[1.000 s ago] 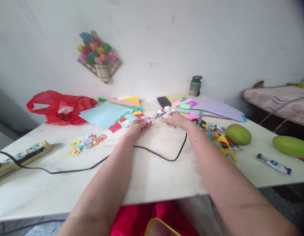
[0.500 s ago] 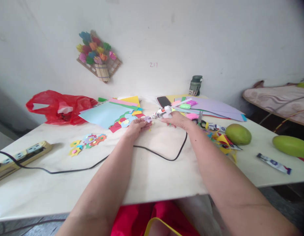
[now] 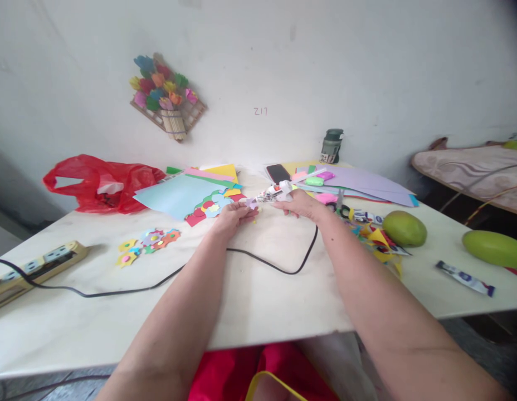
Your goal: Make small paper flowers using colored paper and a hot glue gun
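Observation:
My left hand (image 3: 234, 218) pinches a small purple paper flower (image 3: 252, 203) near the middle of the table (image 3: 275, 301). My right hand (image 3: 301, 205) is wrapped round a white glue gun (image 3: 279, 191), its nozzle pointing left at the flower. Whether the nozzle touches the flower is too small to tell. A clear stick rises from the gun's back end. The gun's black cord (image 3: 262, 260) runs over the table to the left. Several finished paper flowers (image 3: 154, 238) lie left of my left hand, and coloured cut-outs (image 3: 212, 205) lie just beyond it.
At the left are a power strip (image 3: 45, 263) and a red plastic bag (image 3: 103, 184). Behind my hands lie a phone (image 3: 278, 173) and paper sheets (image 3: 362, 184). Scissors (image 3: 341, 207), paper scraps (image 3: 379, 239), a green mango (image 3: 404, 228), another mango (image 3: 494, 248) and a tube (image 3: 465, 278) lie at the right.

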Motion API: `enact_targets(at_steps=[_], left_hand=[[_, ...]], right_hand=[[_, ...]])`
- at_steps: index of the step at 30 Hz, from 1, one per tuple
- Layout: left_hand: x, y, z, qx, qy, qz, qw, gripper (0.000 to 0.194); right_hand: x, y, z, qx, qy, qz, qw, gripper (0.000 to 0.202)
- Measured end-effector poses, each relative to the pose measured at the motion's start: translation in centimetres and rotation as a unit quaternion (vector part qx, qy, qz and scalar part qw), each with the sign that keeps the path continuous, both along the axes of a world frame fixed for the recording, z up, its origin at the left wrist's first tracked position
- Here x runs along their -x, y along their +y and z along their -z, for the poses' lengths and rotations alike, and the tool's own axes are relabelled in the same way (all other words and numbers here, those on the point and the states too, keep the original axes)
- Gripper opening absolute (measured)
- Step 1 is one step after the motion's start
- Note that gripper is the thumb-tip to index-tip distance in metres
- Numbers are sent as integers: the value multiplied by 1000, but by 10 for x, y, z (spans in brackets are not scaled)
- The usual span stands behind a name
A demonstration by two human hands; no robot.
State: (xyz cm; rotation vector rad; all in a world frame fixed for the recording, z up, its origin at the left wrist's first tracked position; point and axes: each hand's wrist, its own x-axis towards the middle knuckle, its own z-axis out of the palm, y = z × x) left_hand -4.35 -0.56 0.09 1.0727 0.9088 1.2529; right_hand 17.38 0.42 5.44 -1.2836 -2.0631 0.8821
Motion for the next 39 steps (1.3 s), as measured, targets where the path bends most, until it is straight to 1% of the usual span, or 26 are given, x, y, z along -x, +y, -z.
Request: enact_targets(at_steps=[5,9,14,18,20,22,24,27,30,33,36,39], left_hand=[[-3,-3,-3,5,-4,-11,1000,11],[-2,-2,-3,4,-8,-13,1000,9],[0,0,-1,3,-12,-14,1000,7],[0,0,-2,17,-23,-14,999,3],[0,-1,-4,21,-23,-17,999,4],[1,0,-5,14,-25,-25,999,5],[3,1,-6,-4,-34,-45,998,7],[5,3,-9,-45,-62,-98,992,10],[5,4,-16,-79,-88,-149,982,14],[4,2,-24,-90,-100,-192,972,14],[4,0,-30,-97,-105,-203,969,15],[4,-1,-31,-106,-110,-195,969,15]], right_hand=[[2,1,2,-3,7,-11,1000,25],[-1,1,0,4,11,-13,1000,27],[-4,2,-2,-14,47,32,998,25],[-5,10,6,-42,58,94,993,31],[-5,16,12,-77,34,116,990,33],[-4,19,17,-123,-16,126,984,34],[-2,20,21,-150,-94,122,977,35],[5,20,25,-169,-187,95,963,39],[15,23,27,-196,-225,75,952,44],[25,28,28,-206,-256,81,941,41],[35,35,27,-199,-281,89,935,34],[47,42,27,-204,-288,65,933,32]])
